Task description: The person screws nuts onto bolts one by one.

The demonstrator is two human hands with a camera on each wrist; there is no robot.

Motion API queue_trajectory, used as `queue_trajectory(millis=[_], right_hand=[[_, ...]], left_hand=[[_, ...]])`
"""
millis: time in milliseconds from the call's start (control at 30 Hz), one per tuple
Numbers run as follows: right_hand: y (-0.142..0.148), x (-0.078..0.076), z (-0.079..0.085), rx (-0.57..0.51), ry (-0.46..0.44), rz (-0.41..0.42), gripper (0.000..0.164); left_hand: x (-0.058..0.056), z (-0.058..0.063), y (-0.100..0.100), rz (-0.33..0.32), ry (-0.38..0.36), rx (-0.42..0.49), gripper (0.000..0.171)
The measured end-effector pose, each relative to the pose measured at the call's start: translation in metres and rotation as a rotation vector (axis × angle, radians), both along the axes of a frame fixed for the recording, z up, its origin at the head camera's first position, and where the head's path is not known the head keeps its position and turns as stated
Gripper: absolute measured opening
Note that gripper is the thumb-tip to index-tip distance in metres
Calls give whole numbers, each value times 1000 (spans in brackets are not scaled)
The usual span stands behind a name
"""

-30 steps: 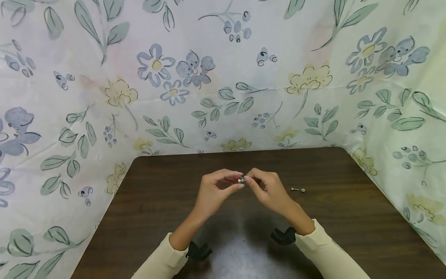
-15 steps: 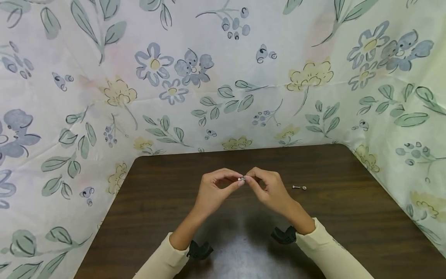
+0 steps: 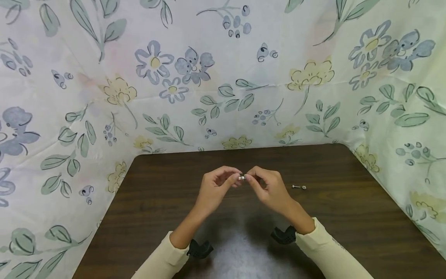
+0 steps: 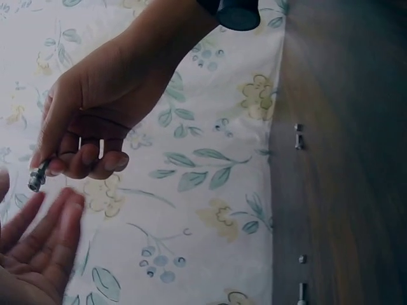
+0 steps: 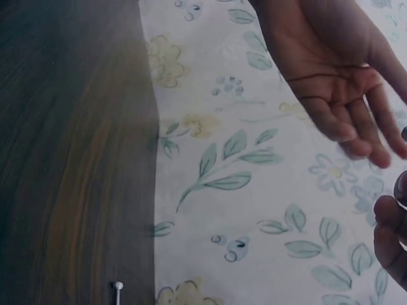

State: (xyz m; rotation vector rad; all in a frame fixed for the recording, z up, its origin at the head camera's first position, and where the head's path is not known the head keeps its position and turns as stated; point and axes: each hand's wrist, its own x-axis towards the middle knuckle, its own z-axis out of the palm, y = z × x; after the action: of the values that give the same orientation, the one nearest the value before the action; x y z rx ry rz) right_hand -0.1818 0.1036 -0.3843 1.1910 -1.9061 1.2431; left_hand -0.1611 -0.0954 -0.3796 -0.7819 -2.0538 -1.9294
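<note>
A small metal bolt (image 3: pixel 242 178) with what looks like a nut on it is up above the table, between the two hands. My right hand (image 3: pixel 270 189) pinches its end between thumb and fingertips; the left wrist view shows the bolt (image 4: pixel 38 176) pointing down from that pinch. My left hand (image 3: pixel 212 190) is close on the other side, its thumb and fingers spread around the bolt's end. In the left wrist view the fingers of this left hand (image 4: pixel 41 260) are nearly straight and apart from the metal. The right wrist view shows its palm (image 5: pixel 337 76) too.
Right of the hands, a loose bolt (image 3: pixel 295 186) and nut (image 3: pixel 304 187) lie on the dark wooden table (image 3: pixel 167 209). Another nut (image 4: pixel 303 259) and bolt (image 4: pixel 302 293) show in the left wrist view. Flowered cloth (image 3: pixel 237 116) encloses the table's back and sides.
The left thumb and fingers have shifted around the bolt's end and opened away from it. My right hand keeps its pinch and has barely moved.
</note>
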Motion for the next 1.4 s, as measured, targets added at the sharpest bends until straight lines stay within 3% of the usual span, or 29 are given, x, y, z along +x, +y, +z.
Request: queue_trajectory(millis=[167, 367, 500, 733, 1133, 1333, 1400], right_hand=[[0, -1, 1, 3, -14, -7, 13], [0, 1, 1, 1, -32, -7, 17], [0, 1, 1, 3, -35, -4, 18], [0, 1, 1, -3, -18, -10, 15], [-1, 2, 1, -8, 6, -18, 14], [0, 2, 1, -13, -6, -30, 12], [1, 2, 1, -14, -7, -32, 12]], left_hand=[[0, 0, -1, 20, 94, 2, 29], [8, 13, 2, 24, 142, -11, 21], [13, 21, 3, 42, 150, -23, 14], [15, 25, 5, 58, 146, -46, 5], [17, 28, 6, 59, 42, -60, 8], [16, 23, 3, 85, 133, -63, 31], [15, 21, 3, 92, 167, -58, 32]])
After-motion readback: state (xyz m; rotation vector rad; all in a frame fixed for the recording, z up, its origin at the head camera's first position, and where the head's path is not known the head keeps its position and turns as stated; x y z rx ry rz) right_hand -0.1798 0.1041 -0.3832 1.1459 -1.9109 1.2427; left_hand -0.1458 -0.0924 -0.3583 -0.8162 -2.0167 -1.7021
